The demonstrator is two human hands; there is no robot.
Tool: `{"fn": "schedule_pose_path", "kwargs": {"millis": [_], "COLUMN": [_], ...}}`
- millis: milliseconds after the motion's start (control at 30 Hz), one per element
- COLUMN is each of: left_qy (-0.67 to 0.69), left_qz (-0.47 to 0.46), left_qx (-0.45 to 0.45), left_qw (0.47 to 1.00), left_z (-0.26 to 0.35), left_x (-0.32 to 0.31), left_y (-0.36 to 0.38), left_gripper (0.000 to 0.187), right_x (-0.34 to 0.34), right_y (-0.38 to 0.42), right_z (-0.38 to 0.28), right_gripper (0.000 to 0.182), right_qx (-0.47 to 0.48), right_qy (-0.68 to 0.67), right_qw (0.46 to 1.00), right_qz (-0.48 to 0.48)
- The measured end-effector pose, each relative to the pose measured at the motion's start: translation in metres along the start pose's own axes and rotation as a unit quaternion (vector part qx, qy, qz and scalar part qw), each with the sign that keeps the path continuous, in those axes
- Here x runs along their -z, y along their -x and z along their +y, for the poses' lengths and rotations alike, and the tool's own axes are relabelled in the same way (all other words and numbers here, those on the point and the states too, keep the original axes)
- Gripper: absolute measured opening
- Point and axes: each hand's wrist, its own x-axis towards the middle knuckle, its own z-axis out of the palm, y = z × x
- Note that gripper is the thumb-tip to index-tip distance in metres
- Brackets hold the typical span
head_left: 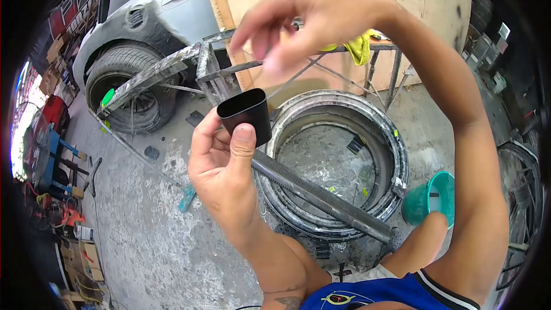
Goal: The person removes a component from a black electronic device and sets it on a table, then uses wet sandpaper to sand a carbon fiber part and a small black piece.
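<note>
My left hand (227, 175) grips a short black oval sleeve (252, 123), its hollow end facing up and my thumb pressed on its near side. A long carbon-fibre-patterned tube (321, 192) slants from behind the sleeve down to the right, across a large round rim-like ring (402, 161). Whether the tube joins the sleeve is hidden behind my hand. Above the sleeve, my right hand (313, 26) is blurred, its fingers loosely bent and thumb apart, with no object visible in it.
A metal-framed stand (212, 72) and a yellow cloth (359, 49) are ahead, before a wooden board (425, 6). The car's wheel (129, 83) is at the left. A teal bucket (410, 204) stands by my knee. A teal scrap (186, 198) lies on the stained floor.
</note>
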Motion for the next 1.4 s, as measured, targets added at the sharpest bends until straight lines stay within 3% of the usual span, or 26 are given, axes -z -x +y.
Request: {"fn": "schedule_pose_path", "kwargs": {"millis": [133,233,300,333,433,567,700,900,1067,1300,1400], "left_qy": [0.010,0.013,-0.030,-0.058,-0.119,-0.080,-0.092,-0.104,-0.104,-0.090,-0.091], "left_qz": [0.018,0.020,0.080,0.087,0.124,0.107,0.098,0.084,0.084,0.076,0.067], "left_qx": [-0.006,-0.003,0.016,0.022,0.010,0.027,0.028,0.041,0.049,0.045,0.045], "left_qw": [1.000,1.000,0.996,0.994,0.985,0.991,0.991,0.990,0.990,0.992,0.993], "left_z": [0.002,0.000,0.001,0.002,-0.002,0.005,0.008,0.014,0.017,0.017,0.014], "left_x": [-0.005,-0.003,-0.008,-0.007,0.000,0.007,0.010,0.014,0.016,0.015,0.012], "left_y": [0.001,0.000,-0.001,-0.001,-0.002,-0.003,-0.001,0.001,0.002,0.002,0.001], "left_gripper": [0.033,0.036,0.046,0.058,0.055,0.060,0.053,0.047,0.045,0.041,0.041], "right_x": [-0.027,-0.033,-0.025,-0.020,0.012,0.044,0.034,0.011,0.002,0.011,0.024], "right_y": [-0.006,-0.010,-0.010,-0.009,-0.015,-0.008,0.003,-0.001,-0.001,0.006,0.022], "right_z": [-0.028,-0.025,-0.008,0.000,0.050,0.175,0.218,0.231,0.236,0.227,0.217], "right_gripper": [0.042,0.035,0.028,0.027,0.028,0.034,0.042,0.038,0.039,0.043,0.048], "right_qx": [0.073,0.043,0.042,0.004,-0.170,-0.312,-0.430,-0.530,-0.561,-0.526,-0.490], "right_qy": [0.058,0.008,-0.005,-0.002,0.072,0.098,0.244,0.271,0.276,0.281,0.299], "right_qw": [0.993,0.998,0.999,0.999,0.974,0.913,0.824,0.763,0.746,0.769,0.760], "right_qz": [-0.069,-0.047,-0.013,0.039,0.130,0.244,0.276,0.252,0.228,0.229,0.304]}}
